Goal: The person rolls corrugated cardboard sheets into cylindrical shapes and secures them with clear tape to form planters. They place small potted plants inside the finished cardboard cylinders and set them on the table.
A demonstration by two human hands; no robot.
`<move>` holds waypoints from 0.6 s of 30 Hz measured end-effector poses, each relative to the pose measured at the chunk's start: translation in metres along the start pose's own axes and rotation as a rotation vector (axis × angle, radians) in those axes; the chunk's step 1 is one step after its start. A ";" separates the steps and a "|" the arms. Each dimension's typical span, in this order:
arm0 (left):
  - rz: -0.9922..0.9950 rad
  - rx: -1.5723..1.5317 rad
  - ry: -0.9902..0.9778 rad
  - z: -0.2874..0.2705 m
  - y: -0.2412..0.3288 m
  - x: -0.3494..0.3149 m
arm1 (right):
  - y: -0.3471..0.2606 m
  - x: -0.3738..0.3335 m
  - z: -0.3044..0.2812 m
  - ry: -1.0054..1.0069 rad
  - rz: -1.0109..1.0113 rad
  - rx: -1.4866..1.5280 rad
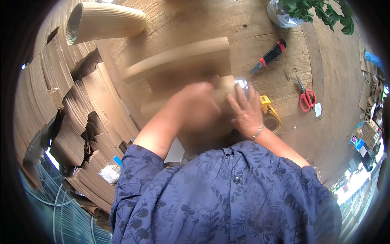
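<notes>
A curled sheet of brown cardboard (178,55), blurred by motion, lies on the wooden table before me. My left hand (199,101) is on its near part, bent at the wrist, with fingers smeared by motion. At the cardboard's right end my right hand (247,114) rests with fingers spread, beside and partly over a shiny clear object (242,83), which looks like plastic. What lies under both palms is hidden. Close to my right wrist sits a yellow tape dispenser (266,103) with a roll of tape.
Farther right lie a red-and-black utility knife (273,55) and red-handled scissors (307,99). A corrugated cardboard tube (109,21) lies at the back left. Stacked cardboard (67,138) crowds the left side. A clear container (283,14) with a leafy plant stands at the back right.
</notes>
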State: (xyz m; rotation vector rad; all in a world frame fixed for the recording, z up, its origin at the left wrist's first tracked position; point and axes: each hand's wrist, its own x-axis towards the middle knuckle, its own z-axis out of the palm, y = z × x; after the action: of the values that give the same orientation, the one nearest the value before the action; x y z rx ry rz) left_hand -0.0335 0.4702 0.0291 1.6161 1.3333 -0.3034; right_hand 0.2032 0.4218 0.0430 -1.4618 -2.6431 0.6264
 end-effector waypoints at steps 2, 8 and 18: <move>-0.052 -0.070 -0.119 -0.013 -0.001 0.010 | -0.001 0.010 0.019 0.110 -0.110 -0.071; 0.085 -0.156 -0.268 -0.053 -0.015 0.044 | 0.000 0.051 0.007 -0.085 0.010 -0.098; 0.150 0.355 0.383 -0.030 0.017 0.004 | 0.021 0.184 -0.059 -0.815 0.089 0.105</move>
State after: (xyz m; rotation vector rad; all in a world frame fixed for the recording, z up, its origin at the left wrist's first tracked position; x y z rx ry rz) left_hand -0.0287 0.4974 0.0497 2.1426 1.4895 -0.1476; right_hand 0.1336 0.6021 0.0630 -1.5270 -3.0009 1.6416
